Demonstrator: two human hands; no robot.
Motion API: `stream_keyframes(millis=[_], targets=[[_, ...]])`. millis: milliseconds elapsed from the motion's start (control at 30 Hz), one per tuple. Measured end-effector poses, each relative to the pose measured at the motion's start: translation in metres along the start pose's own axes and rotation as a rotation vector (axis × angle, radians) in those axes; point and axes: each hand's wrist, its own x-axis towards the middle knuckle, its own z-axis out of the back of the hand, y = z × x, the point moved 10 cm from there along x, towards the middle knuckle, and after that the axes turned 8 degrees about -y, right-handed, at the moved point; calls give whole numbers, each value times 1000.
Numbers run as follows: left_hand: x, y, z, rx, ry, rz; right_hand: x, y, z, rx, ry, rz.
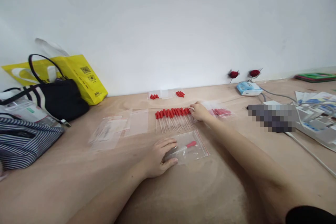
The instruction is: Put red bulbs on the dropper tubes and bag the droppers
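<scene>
A clear zip bag (201,152) lies flat before me with one red-bulbed dropper (191,144) in it. My left hand (161,157) rests on the bag's left edge, thumb and fingers spread apart. Beyond it, several red-bulbed glass droppers (173,117) lie side by side in a row, bulbs pointing away from me. At the right end of that row, my right hand (199,112) has its fingertips closed on the bulb of a dropper. Just past this hand lies a clear bag of pinkish-red bulbs (220,112).
Clear zip bags (110,129) lie left of the row. Loose red bulbs (180,93) sit on plastic near the wall. Dark and striped bags (28,140) and a yellow bag (89,80) stand at left. At right are a tissue pack (249,89), cables and a power strip (319,126).
</scene>
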Motion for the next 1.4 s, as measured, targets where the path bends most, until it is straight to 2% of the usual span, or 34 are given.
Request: stream_keyframes(millis=[233,400,567,633,700,833,1100,1233,1400], targets=[[0,-1,1,1,-7,-15,7,-20,-5,13,-31,-116],[0,0,0,22,12,-7,-4,-27,19,144,-127,-179],[1,0,0,37,18,-5,-43,-43,57,363,-245,-200],[1,-1,0,37,19,-5,-65,-50,66,624,-279,-220],[1,-1,0,39,21,-4,-86,-56,70,773,-310,-262],[1,0,-1,44,35,-8,-107,-62,69,921,-356,-333],[1,2,-2,32,47,22,-108,-62,64,977,-369,-367],[0,4,-2,30,58,39,-112,-55,55,1042,-293,-416],[-3,9,-3,34,71,91,-120,-39,33,1091,-93,-451]])
